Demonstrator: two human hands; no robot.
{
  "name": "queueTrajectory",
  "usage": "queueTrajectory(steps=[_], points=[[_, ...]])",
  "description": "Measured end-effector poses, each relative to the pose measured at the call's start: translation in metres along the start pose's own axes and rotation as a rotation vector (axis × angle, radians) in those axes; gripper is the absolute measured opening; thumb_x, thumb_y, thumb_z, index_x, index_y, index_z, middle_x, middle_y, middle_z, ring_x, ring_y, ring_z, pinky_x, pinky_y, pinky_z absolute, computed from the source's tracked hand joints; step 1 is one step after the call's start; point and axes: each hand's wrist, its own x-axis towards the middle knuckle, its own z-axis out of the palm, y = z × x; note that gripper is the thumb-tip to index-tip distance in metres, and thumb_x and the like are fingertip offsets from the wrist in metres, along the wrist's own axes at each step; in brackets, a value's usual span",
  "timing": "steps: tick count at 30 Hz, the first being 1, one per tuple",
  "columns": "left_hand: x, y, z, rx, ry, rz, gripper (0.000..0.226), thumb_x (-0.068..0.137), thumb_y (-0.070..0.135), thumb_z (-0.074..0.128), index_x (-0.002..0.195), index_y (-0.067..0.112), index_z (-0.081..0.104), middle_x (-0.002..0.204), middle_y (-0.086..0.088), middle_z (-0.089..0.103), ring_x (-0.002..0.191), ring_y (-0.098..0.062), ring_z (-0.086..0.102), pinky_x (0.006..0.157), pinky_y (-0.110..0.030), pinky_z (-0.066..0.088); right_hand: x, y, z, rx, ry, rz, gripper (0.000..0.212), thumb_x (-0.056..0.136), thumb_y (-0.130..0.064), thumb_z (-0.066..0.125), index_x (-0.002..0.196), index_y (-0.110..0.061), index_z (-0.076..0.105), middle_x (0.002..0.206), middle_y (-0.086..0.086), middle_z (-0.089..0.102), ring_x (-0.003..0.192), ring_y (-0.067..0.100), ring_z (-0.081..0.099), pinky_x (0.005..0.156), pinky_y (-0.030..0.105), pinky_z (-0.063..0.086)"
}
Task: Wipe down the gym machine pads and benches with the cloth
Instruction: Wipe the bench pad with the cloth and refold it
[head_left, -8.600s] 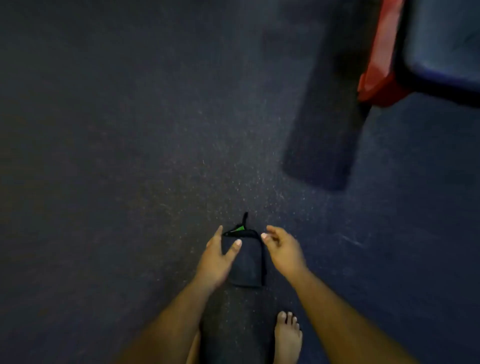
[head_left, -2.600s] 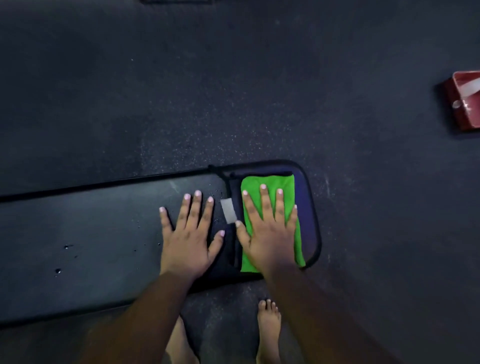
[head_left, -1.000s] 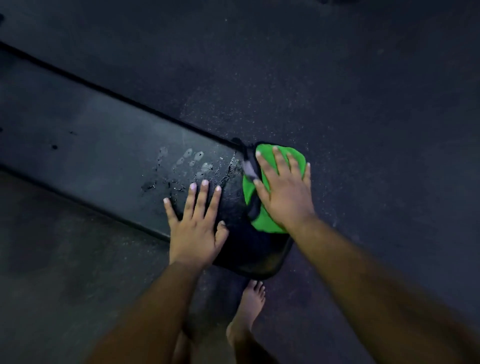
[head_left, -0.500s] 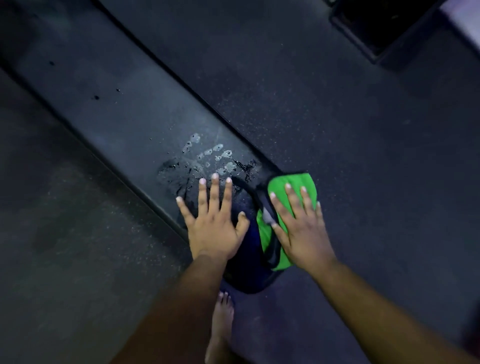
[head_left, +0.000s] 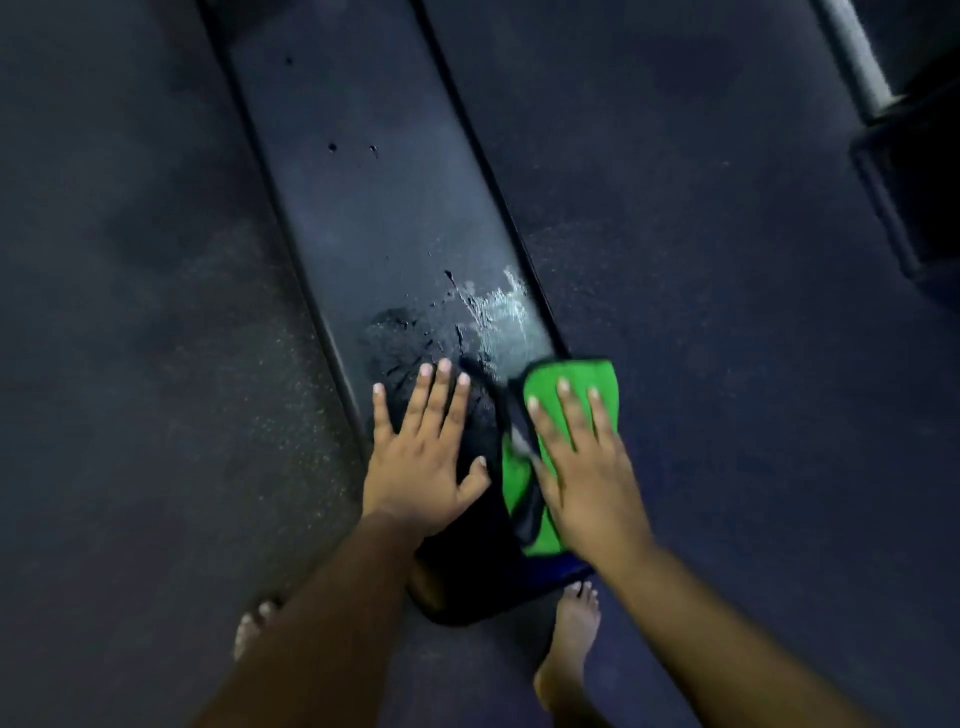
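A long black bench pad (head_left: 374, 208) runs from the top of the view down to its rounded near end between my feet. A green cloth with a dark edge (head_left: 576, 379) lies on the pad's near right side. My right hand (head_left: 582, 467) presses flat on the cloth with straight fingers. My left hand (head_left: 421, 457) lies flat on the bare pad just left of the cloth, fingers spread. A wet smear and droplets shine on the pad just beyond both hands.
Dark speckled rubber floor (head_left: 156, 364) surrounds the bench. A dark machine base with a pale metal post (head_left: 862, 67) stands at the upper right. My bare feet (head_left: 571, 634) stand on either side of the pad's near end.
The view has swung so the bench now runs straight away from me. Both hands stay flat, the right still on the cloth. A bright wet streak has replaced the fingerprint marks beyond the hands.
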Motion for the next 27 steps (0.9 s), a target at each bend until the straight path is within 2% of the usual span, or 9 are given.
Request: queueTrajectory(steps=[3, 7, 9, 13, 16, 20, 23, 25, 27], points=[[0.003, 0.001, 0.001, 0.019, -0.003, -0.012, 0.095, 0.088, 0.057, 0.049, 0.161, 0.007, 0.015, 0.17, -0.012, 0.007, 0.158, -0.027, 0.007, 0.118, -0.071, 0.013, 0.022, 0.005, 0.0, 0.009, -0.035, -0.019, 0.062, 0.105, -0.049, 0.031, 0.162, -0.04, 0.009, 0.172, -0.001, 0.001, 0.157, 0.034, -0.002, 0.117, 0.062, 0.029], [-0.001, -0.001, 0.007, 0.056, -0.014, -0.017, 0.095, 0.088, 0.058, 0.045, 0.161, 0.005, 0.014, 0.17, -0.012, 0.006, 0.158, -0.026, 0.005, 0.119, -0.07, 0.013, 0.18, -0.029, -0.028, 0.035, 0.038, -0.113, 0.059, 0.108, -0.05, 0.027, 0.162, -0.038, 0.007, 0.172, -0.001, -0.001, 0.157, 0.035, -0.008, 0.12, 0.069, 0.016], [-0.002, -0.002, 0.005, 0.057, -0.01, -0.02, 0.095, 0.088, 0.059, 0.044, 0.161, 0.005, 0.013, 0.171, -0.012, 0.004, 0.158, -0.026, 0.002, 0.12, -0.069, 0.011, 0.219, -0.036, -0.038, 0.0, 0.051, -0.127, 0.059, 0.108, -0.05, 0.029, 0.161, -0.039, 0.008, 0.172, -0.002, -0.001, 0.157, 0.033, -0.007, 0.121, 0.067, 0.016], [0.0, 0.0, -0.001, 0.019, -0.043, -0.029, 0.097, 0.088, 0.059, 0.045, 0.161, 0.004, 0.013, 0.171, -0.012, 0.002, 0.158, -0.026, 0.001, 0.121, -0.068, 0.009, 0.11, 0.001, -0.018, -0.02, 0.072, -0.195, 0.061, 0.105, -0.044, 0.039, 0.162, -0.036, 0.016, 0.172, 0.001, 0.005, 0.157, 0.034, 0.001, 0.119, 0.057, 0.03], [0.001, -0.001, 0.0, 0.005, -0.033, -0.036, 0.098, 0.087, 0.06, 0.047, 0.161, 0.004, 0.014, 0.171, -0.013, 0.003, 0.158, -0.026, 0.002, 0.121, -0.068, 0.009, 0.02, 0.02, -0.005, -0.017, -0.002, -0.17, 0.064, 0.105, -0.045, 0.04, 0.162, -0.038, 0.012, 0.172, 0.0, 0.001, 0.158, 0.033, -0.002, 0.118, 0.061, 0.03], [0.0, -0.001, 0.008, 0.007, 0.005, -0.049, 0.098, 0.088, 0.059, 0.045, 0.161, 0.004, 0.012, 0.17, -0.013, 0.002, 0.158, -0.026, 0.0, 0.121, -0.068, 0.008, 0.125, -0.016, -0.014, -0.11, 0.06, -0.151, 0.059, 0.107, -0.055, 0.022, 0.162, -0.039, 0.006, 0.172, 0.001, 0.002, 0.157, 0.035, -0.003, 0.118, 0.072, 0.013], [-0.005, -0.002, 0.009, -0.007, 0.043, -0.071, 0.096, 0.089, 0.056, 0.044, 0.161, 0.003, 0.009, 0.17, -0.014, 0.0, 0.158, -0.027, -0.001, 0.122, -0.067, 0.007, 0.211, -0.051, -0.036, -0.101, 0.089, -0.144, 0.058, 0.107, -0.054, 0.021, 0.161, -0.039, 0.007, 0.172, -0.001, 0.001, 0.157, 0.032, -0.005, 0.119, 0.072, 0.008], [-0.007, -0.002, 0.004, -0.025, 0.049, -0.103, 0.094, 0.088, 0.052, 0.044, 0.161, 0.003, 0.011, 0.17, -0.014, 0.001, 0.158, -0.028, 0.0, 0.122, -0.067, 0.006, 0.198, -0.051, -0.031, -0.102, 0.111, -0.137, 0.059, 0.106, -0.054, 0.025, 0.161, -0.039, 0.011, 0.172, -0.002, 0.004, 0.158, 0.029, -0.001, 0.12, 0.068, 0.014], [-0.007, -0.001, 0.0, -0.049, 0.073, -0.155, 0.092, 0.087, 0.049, 0.044, 0.161, 0.003, 0.014, 0.17, -0.015, 0.004, 0.158, -0.028, 0.002, 0.121, -0.069, 0.005, 0.131, -0.039, -0.02, -0.157, 0.122, -0.184, 0.06, 0.105, -0.053, 0.03, 0.161, -0.04, 0.013, 0.172, -0.001, 0.006, 0.158, 0.028, 0.003, 0.118, 0.064, 0.025]])
